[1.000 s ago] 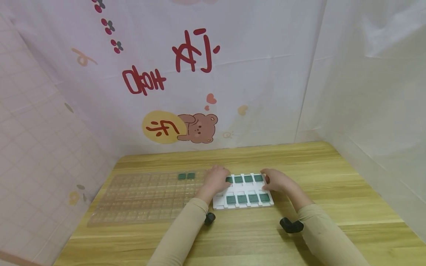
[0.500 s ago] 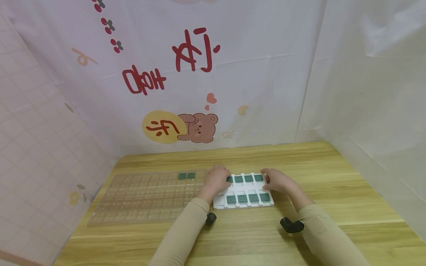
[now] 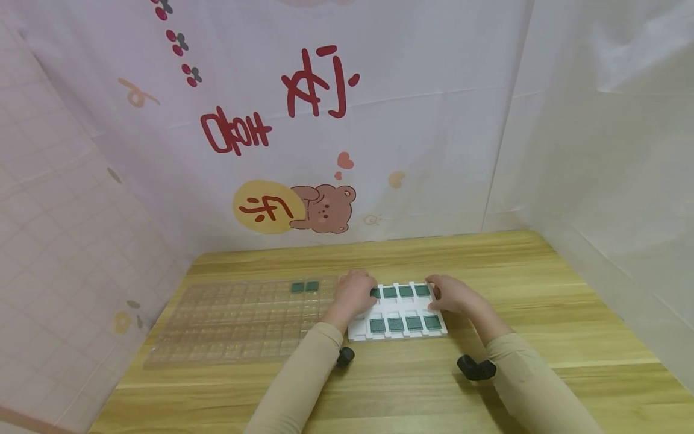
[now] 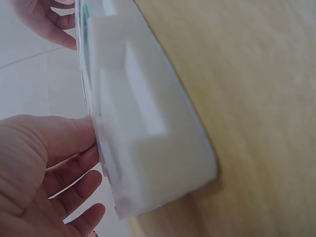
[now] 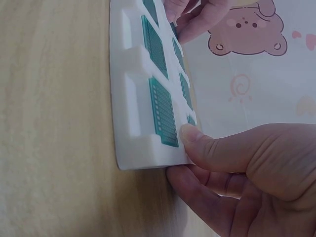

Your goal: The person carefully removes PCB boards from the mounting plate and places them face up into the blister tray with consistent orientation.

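Observation:
A white plastic tray [image 3: 382, 308] lies on the table with two rows of small green circuit boards [image 3: 395, 325] in its pockets. My left hand [image 3: 353, 295] holds its left end near the far corner. In the left wrist view, the thumb [image 4: 69, 136] lies against the tray's edge and the fingers curl beside it; a pocket at that end is bare. At the other end, my right hand [image 3: 454, 294] grips the far right corner. The right wrist view shows the thumb [image 5: 212, 150] on top and fingers at the outer side. The left hand partly hides one board.
Left of the white tray lies a large clear compartment tray [image 3: 228, 322], with two green boards [image 3: 305, 287] in its far row near the right end. A wooden table [image 3: 401, 392] carries both trays. Printed curtains [image 3: 423, 120] stand behind and at the sides.

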Available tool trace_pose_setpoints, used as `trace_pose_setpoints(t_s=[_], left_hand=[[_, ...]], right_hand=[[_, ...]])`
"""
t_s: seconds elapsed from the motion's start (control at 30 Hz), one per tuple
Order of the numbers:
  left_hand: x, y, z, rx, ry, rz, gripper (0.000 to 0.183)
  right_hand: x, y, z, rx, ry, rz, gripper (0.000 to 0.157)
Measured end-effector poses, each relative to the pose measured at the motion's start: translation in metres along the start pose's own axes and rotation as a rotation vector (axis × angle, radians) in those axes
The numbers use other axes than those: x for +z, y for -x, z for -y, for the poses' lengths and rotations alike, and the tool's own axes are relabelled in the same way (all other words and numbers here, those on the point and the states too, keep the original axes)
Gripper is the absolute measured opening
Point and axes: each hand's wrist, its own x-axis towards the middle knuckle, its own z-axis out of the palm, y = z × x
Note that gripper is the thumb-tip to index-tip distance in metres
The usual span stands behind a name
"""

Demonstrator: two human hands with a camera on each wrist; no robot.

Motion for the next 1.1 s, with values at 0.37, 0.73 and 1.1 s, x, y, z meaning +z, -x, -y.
trace_pose_setpoints(t_s=[0.37,0.73,1.1], left_hand=[[-0.0024,0.0008,-0.0021,0.0,0.003,-0.009,0.018],[-0.0028,-0.0007,-0.0015,0.011,-0.025,-0.009,0.013],[-0.0065,-0.0042,-0.0006,0.027,-0.042,0.027,0.009]], right_hand=[[0.0003,0.0003,0.0006,0.009,0.007,0.004,0.064],[-0.0002,-0.0001,-0.0002,0.002,0.001,0.006,0.065],[-0.001,0.0008,0.0007,0.005,0.007,0.007,0.065]])
